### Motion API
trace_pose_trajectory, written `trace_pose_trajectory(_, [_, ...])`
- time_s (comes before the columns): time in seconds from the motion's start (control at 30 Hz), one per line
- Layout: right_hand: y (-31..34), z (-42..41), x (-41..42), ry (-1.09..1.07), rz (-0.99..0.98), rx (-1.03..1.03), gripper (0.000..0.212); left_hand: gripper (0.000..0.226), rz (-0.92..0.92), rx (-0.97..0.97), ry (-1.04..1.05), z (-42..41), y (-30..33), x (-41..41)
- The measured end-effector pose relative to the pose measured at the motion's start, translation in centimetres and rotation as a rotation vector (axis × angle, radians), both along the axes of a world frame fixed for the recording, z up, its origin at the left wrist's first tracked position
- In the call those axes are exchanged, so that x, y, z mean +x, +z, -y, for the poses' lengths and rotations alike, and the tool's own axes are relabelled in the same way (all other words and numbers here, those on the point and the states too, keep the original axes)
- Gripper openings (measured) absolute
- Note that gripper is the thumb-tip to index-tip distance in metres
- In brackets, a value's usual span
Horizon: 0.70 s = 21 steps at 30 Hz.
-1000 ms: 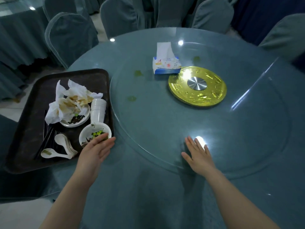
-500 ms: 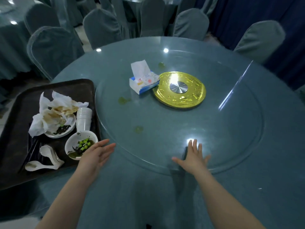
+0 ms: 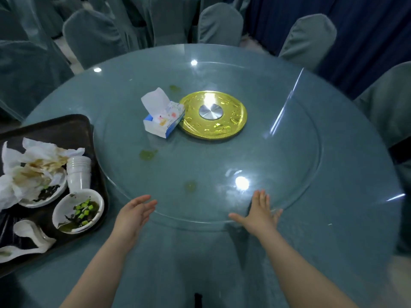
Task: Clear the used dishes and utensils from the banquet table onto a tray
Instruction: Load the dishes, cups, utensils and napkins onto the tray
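Your right hand (image 3: pixel 259 215) lies flat, fingers straight and spread, on the near rim of the glass turntable (image 3: pixel 289 138); its grip holds nothing. Your left hand (image 3: pixel 133 215) is relaxed and empty at the same rim. The tray (image 3: pixel 66 127) sits at the worktop's left edge, carrying a bowl (image 3: pixel 77 213), stacked cups (image 3: pixel 79 174), spoons (image 3: pixel 29 237) and soiled napkins (image 3: pixel 33 167).

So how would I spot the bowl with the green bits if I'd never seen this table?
Find the dark tray at the table's left edge. On its near right corner sits a white bowl, just below the stack of white cups. Unlike the neighbouring plate heaped with crumpled napkins, it holds bright green cubes.
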State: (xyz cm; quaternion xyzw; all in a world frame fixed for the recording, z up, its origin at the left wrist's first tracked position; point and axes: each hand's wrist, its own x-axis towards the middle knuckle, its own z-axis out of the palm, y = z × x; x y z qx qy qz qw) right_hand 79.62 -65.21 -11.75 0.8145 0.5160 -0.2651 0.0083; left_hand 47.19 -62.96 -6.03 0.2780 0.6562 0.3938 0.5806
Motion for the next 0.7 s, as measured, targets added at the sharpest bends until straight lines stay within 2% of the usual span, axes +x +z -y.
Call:
trace_pose_trajectory(0.1, [0.5,-0.3,2.3,-0.056,0.021,-0.031,0.138,0.030,-0.255,0.055,-0.079,-0.3,-0.5,-0.4])
trace_pose_trajectory(0.27, [0.9,-0.3,5.0,-0.074,0.063,-0.029,0.132,0.030,-0.334,0.078,-0.099,-1.0,-0.3,-2.1])
trace_pose_trajectory(0.33, [1.1,0.1,6.0,-0.122,0.085,-0.006,0.124,0.032,-0.376,0.108,-0.138,-1.1,-0.5,-2.3])
trace_pose_trajectory(0.4, [1.2,0.5,5.7,-0.155,0.140,0.056,0.106,0.037,-0.483,0.133,-0.209,-1.1,-1.1,-2.1])
trace_pose_trajectory(0.43, [1.1,0.6,4.8,-0.147,0.170,0.103,0.094,0.042,-0.577,0.134,-0.286,-1.1,-1.4,-1.9])
trace_pose_trajectory(0.5, [0.8,1.1,2.0,-0.078,0.174,0.177,0.075,0.058,-0.822,0.116,-0.583,-1.1,-2.3,-1.1])
trace_pose_trajectory(0.57, [0.1,1.6,-1.1,0.049,0.132,0.199,0.068,0.071,-1.063,0.087,-0.874,-0.6,-3.3,0.0])
trace_pose_trajectory(0.63, [-0.6,2.2,-3.2,0.180,0.131,0.194,0.067,0.077,-1.196,0.056,-0.992,0.1,-3.8,0.8])
trace_pose_trajectory(0.7, [-1.0,2.6,-3.9,0.264,0.132,0.180,0.065,0.081,-1.240,0.062,-1.013,0.5,-4.0,1.3])
